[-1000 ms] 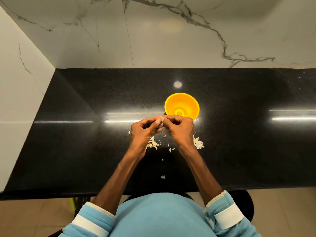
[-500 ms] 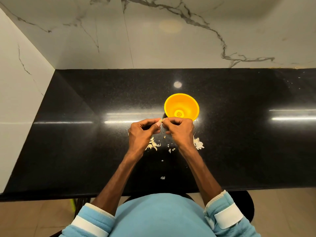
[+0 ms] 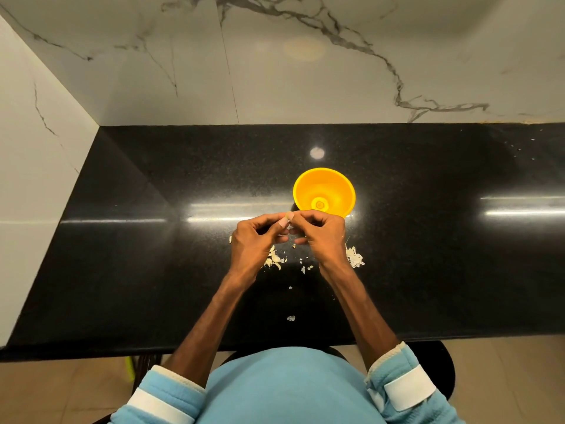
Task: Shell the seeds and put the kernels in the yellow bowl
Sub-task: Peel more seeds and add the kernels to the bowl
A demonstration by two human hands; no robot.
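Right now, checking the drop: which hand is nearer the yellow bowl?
Right. The right hand sits by the yellow bowl's near rim; the left hand lies farther left.

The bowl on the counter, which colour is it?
The bowl is yellow-orange; head view shows it best.

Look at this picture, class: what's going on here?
A person at a black counter pinches a seed between the fingertips of the left hand and right hand, close to the yellow bowl. Pale shell scraps lie scattered on the counter under and beside the hands. What the bowl holds is unclear.
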